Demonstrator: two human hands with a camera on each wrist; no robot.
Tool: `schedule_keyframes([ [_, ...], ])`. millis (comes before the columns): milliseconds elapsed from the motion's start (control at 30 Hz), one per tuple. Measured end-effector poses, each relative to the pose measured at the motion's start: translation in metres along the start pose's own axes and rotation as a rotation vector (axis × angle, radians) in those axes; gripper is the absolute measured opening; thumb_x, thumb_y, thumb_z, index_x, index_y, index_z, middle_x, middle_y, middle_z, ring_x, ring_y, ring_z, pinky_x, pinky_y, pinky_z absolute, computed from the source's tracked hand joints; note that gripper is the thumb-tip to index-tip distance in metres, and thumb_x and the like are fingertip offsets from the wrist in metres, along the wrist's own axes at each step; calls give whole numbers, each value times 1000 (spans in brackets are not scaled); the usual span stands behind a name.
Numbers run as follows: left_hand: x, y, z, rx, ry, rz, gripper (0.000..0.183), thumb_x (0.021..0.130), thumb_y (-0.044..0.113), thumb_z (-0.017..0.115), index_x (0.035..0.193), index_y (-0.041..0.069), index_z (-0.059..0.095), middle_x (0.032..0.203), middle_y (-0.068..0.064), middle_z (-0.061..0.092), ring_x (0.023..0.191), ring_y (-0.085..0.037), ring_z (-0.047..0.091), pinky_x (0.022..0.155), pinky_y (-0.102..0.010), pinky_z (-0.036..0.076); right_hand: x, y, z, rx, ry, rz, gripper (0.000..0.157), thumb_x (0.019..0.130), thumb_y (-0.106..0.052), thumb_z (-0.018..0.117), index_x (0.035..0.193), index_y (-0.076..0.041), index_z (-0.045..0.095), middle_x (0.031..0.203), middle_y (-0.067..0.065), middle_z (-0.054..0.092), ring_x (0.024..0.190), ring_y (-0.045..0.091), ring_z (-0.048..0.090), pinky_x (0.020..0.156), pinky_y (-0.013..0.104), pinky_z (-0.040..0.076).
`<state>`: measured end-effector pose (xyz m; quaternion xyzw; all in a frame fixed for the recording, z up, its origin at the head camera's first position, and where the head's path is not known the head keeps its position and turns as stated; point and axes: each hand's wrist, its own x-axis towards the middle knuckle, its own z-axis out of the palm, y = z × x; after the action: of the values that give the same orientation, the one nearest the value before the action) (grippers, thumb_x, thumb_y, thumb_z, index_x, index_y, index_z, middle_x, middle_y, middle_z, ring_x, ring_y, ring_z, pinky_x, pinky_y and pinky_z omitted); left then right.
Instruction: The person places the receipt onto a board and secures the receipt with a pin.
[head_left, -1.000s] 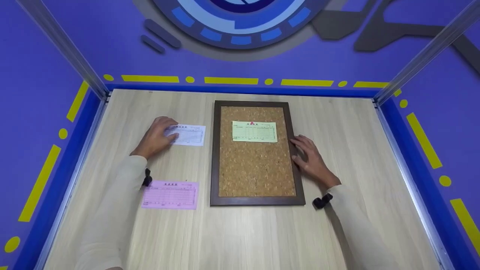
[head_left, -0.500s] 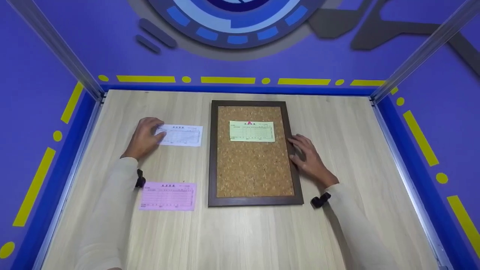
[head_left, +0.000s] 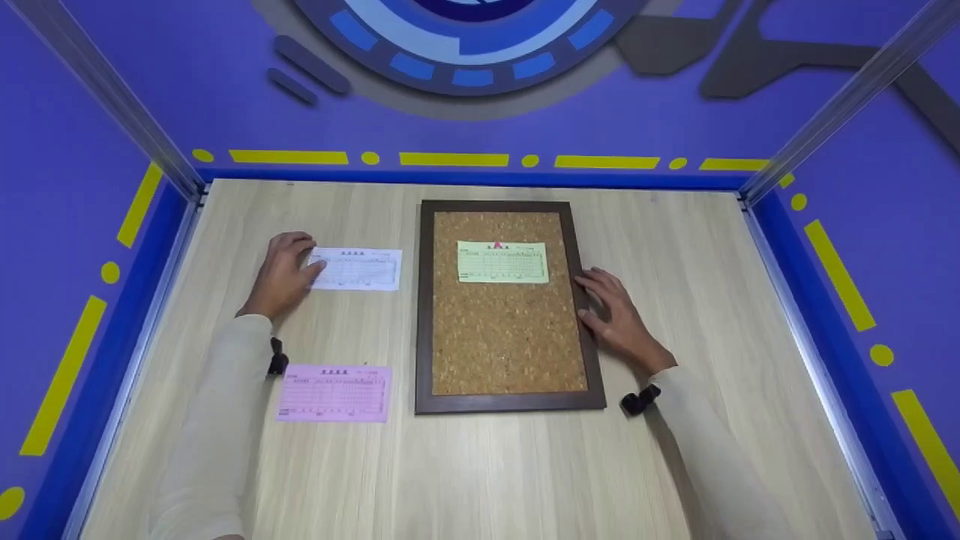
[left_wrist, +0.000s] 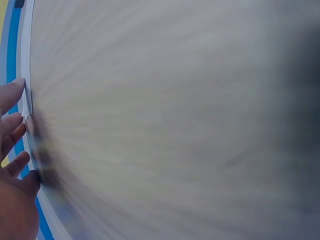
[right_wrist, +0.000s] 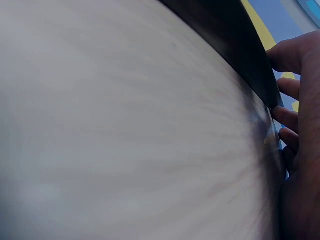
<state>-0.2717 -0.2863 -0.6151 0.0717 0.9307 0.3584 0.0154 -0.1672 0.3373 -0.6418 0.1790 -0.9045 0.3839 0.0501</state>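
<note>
On the table's left half, a pale white-blue printed form slip (head_left: 358, 270) lies flat. My left hand (head_left: 281, 276) is at its left end, with thumb and fingertips touching that edge in the head view; the left wrist view shows the slip (left_wrist: 27, 60) edge-on by the thumb. A brown-framed cork board (head_left: 510, 337) lies at the middle, bearing a green form slip (head_left: 502, 264) with a pink pushpin (head_left: 497, 245) at its top. My right hand (head_left: 619, 319) rests its fingertips against the board's right side. The right wrist view shows this dark frame (right_wrist: 225, 45) beside the fingers.
A pink form slip (head_left: 334, 394) lies nearer the front, next to my left forearm. Blue panels (head_left: 480, 139) with yellow marks wall in the wooden table (head_left: 480, 472) at the back and both sides. A tiny dark speck (head_left: 365, 363) sits above the pink slip.
My left hand has drawn back to the left, uncovering more of the white-blue slip. The right hand stays at the board's side. The whole head view has shifted slightly.
</note>
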Motion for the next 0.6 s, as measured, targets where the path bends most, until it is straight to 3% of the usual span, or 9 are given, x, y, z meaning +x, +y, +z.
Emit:
schedule_keyframes([
  [200, 0, 2, 1, -3, 23, -7, 41, 110, 11, 66, 146, -9, 62, 163, -21, 46, 159, -39, 32, 132, -57, 24, -1, 1, 0, 6, 7, -6, 58, 101, -17, 75, 155, -2, 60, 165, 23, 50, 161, 43, 32, 130, 66, 21],
  [467, 4, 9, 2, -51, 96, -3, 15, 106, -6, 61, 113, -13, 72, 147, -26, 56, 149, -43, 40, 127, -58, 30, 0, 2, 0, 16, 9, -12, 58, 101, -17, 75, 155, -1, 60, 165, 23, 50, 161, 43, 32, 129, 65, 23],
  [600, 6, 11, 3, -47, 114, -5, 14, 106, -6, 60, 109, -14, 71, 140, -27, 59, 143, -43, 43, 123, -57, 34, 0, 2, 0, 17, 14, -22, 58, 101, -17, 76, 155, -1, 60, 165, 23, 50, 160, 44, 33, 129, 66, 23],
])
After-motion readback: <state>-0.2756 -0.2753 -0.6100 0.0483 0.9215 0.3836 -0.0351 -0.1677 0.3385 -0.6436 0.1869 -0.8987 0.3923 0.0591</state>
